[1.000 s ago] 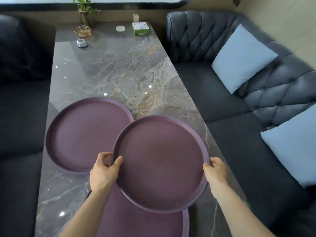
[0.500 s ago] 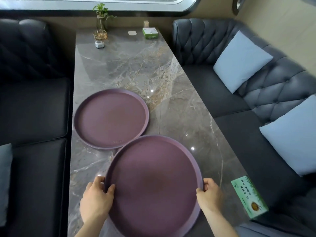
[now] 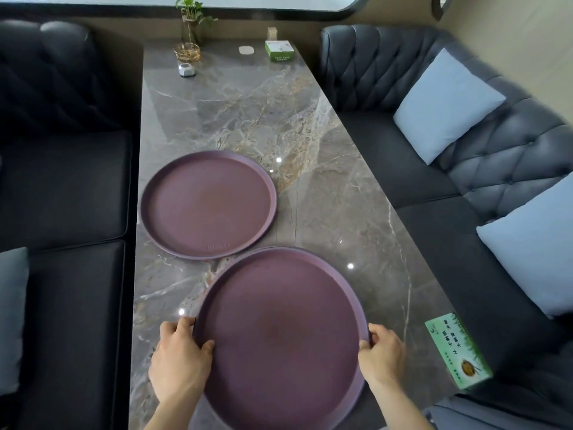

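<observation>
Two round purple trays are on the grey marble table [image 3: 248, 113]. The near tray [image 3: 282, 336] is at the front, and both hands hold its rim. My left hand [image 3: 179, 358] grips the left edge, thumb on the inside and fingers curled round the outside. At the right edge my right hand [image 3: 383, 355] holds the rim the same way. I cannot tell whether this tray rests on the table or hovers just above it. The far tray [image 3: 207, 204] lies flat on the table behind it, toward the left edge, with a small gap between the two.
A green box [image 3: 459, 352] lies at the table's near right edge. At the far end stand a plant in a glass vase [image 3: 192, 23], a gold wire holder [image 3: 186, 52], a small white object [image 3: 186, 70] and another green box [image 3: 279, 50]. Dark sofas with pale blue cushions [image 3: 446, 110] flank the table.
The near tray, held in both hands, has come toward me and down, away from the far tray it overlapped. A third tray under it is out of sight now.
</observation>
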`<act>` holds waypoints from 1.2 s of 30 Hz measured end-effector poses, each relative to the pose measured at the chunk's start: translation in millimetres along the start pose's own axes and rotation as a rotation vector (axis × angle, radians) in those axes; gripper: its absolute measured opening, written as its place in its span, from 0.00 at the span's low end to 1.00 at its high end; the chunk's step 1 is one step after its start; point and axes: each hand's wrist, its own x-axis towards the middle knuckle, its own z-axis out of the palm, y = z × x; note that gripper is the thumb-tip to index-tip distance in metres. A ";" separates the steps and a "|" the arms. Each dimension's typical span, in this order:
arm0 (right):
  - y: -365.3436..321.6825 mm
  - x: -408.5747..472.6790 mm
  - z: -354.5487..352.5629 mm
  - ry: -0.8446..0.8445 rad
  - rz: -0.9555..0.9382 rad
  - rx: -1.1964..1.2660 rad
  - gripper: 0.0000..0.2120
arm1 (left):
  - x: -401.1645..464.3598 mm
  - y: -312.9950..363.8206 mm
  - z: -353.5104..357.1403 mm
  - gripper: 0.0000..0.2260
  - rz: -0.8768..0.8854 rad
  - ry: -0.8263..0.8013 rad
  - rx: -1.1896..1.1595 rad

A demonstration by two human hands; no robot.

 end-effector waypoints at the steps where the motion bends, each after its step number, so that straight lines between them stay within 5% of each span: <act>1: -2.2 1.1 -1.6 -0.024 0.013 -0.009 0.08 | 0.5 1.6 0.0 0.24 -0.003 -0.012 0.002; 7: -23.6 15.4 -14.4 -0.041 0.013 -0.135 0.09 | 18.8 16.8 -15.0 0.23 -0.045 -0.141 0.056; 13: -99.1 57.5 -7.3 -0.045 -0.232 0.069 0.13 | 73.9 42.4 -28.6 0.19 -0.161 -0.021 -0.439; 18: -185.8 100.6 18.4 -0.166 -0.250 0.168 0.15 | 128.1 67.2 -42.9 0.28 -0.267 0.052 -0.627; 27: -294.8 154.2 67.4 -0.508 -0.202 0.375 0.37 | 198.0 75.7 -41.0 0.42 -0.451 0.163 -0.695; 31: -313.9 169.4 78.3 -0.563 -0.179 0.363 0.40 | 209.7 70.5 -41.8 0.34 -0.494 0.207 -0.768; 34: -320.1 177.1 83.3 -0.561 -0.131 0.408 0.36 | 209.5 64.7 -41.5 0.17 -0.480 0.220 -0.748; 36: -322.3 180.2 85.3 -0.508 -0.117 0.402 0.32 | 209.7 62.7 -42.5 0.20 -0.461 0.244 -0.774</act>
